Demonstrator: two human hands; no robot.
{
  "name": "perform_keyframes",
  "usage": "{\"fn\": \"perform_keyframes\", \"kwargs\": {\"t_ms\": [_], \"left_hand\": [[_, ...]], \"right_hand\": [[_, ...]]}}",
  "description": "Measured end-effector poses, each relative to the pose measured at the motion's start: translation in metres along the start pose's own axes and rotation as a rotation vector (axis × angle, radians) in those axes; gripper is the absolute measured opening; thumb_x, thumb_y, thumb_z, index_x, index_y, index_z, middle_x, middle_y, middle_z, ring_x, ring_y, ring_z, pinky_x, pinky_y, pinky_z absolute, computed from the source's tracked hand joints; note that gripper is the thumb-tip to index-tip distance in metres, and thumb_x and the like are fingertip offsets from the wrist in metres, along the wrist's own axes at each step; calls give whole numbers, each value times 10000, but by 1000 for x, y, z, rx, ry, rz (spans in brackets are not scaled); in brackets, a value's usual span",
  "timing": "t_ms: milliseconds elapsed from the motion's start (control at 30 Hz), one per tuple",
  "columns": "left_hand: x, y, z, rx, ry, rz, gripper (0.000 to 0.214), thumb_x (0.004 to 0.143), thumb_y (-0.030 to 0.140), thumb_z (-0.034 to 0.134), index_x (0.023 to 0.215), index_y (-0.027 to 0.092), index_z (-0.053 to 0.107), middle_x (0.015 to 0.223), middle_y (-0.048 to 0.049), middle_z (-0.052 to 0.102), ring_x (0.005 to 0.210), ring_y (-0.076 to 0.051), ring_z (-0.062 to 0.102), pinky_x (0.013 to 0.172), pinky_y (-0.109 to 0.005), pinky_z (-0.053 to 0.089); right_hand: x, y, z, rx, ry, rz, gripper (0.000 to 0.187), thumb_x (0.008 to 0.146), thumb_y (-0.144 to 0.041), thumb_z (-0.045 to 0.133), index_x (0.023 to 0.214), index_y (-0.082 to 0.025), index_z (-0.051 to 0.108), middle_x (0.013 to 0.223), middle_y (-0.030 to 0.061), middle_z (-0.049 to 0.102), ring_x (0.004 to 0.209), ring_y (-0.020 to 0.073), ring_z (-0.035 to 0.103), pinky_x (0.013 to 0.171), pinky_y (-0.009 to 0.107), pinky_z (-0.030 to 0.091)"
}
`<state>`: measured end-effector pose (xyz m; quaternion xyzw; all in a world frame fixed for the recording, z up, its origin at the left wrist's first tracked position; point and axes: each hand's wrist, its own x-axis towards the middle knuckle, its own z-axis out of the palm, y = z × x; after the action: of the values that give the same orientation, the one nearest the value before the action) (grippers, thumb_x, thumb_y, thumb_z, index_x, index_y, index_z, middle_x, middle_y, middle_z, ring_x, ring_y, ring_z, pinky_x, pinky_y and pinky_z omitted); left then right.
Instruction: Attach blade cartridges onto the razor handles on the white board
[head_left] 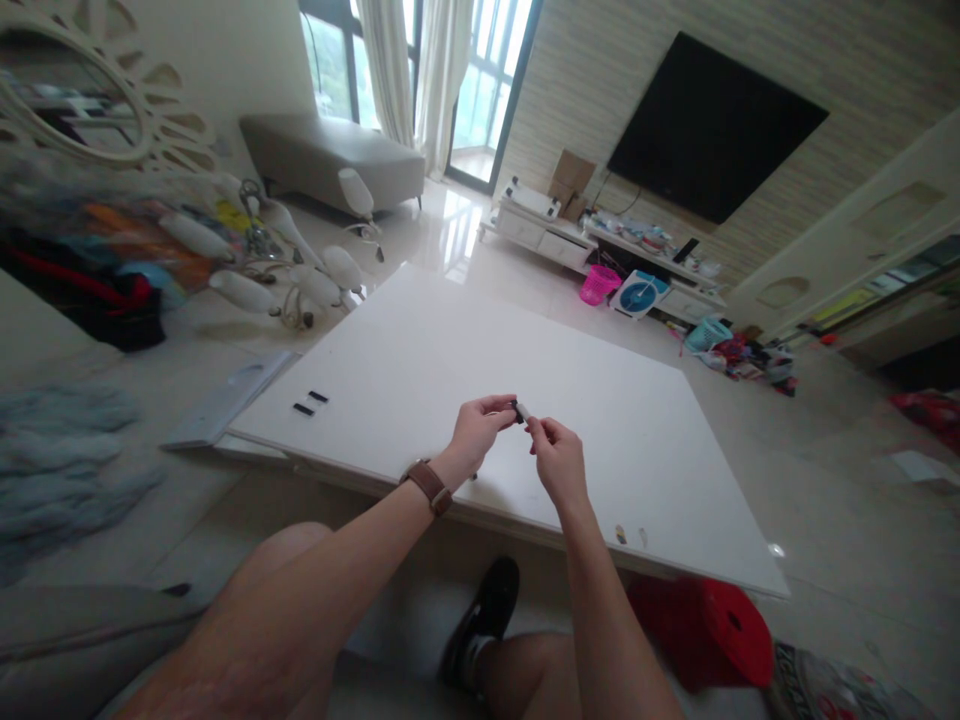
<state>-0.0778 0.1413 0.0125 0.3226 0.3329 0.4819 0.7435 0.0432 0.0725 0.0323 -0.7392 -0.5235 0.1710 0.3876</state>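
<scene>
Both hands meet over a large white board (420, 370) that lies flat in front of my knees. My left hand (477, 430), with a brown watch strap on the wrist, pinches one end of a small dark and silvery part (520, 409). My right hand (556, 458) pinches the other end with thumb and forefinger. The part is too small to name. Two small black pieces (310, 402) lie on the board's left side. Two tiny pieces (631, 536) sit near the board's front edge.
A red stool (705, 630) sits under the board's near right corner. A chandelier with white shades (285, 265) and a pile of bags lie on the floor to the left. A grey chaise, a TV unit, a pink basket (598, 284) and a fan stand beyond.
</scene>
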Motion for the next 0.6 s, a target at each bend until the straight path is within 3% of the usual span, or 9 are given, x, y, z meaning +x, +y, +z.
{"fn": "perform_keyframes", "kwargs": {"t_ms": [267,433,600], "left_hand": [[0,-3,-5,107,-24,42,250,663,93,741,911,116,740,780,-78,748,728,-161,688,761,-311,534],[-1,-4,-3,130,-45,40,223,648,121,769,867,102,733,764,-96,752,736,-191,707,794,-348,549],[-2,-4,-3,130,14,57,213,629,109,760,841,111,739,786,-90,753,735,-181,694,777,-341,550]], "right_hand": [[-2,-3,2,73,-35,12,397,941,-473,471,751,-179,659,549,-13,550,540,143,478,542,268,318],[-4,-6,4,101,-24,4,419,948,-468,458,664,-186,582,540,-22,516,522,131,448,524,265,299],[-1,-4,6,79,-47,3,415,943,-480,458,696,-184,612,543,-18,529,529,138,463,536,267,309]]}}
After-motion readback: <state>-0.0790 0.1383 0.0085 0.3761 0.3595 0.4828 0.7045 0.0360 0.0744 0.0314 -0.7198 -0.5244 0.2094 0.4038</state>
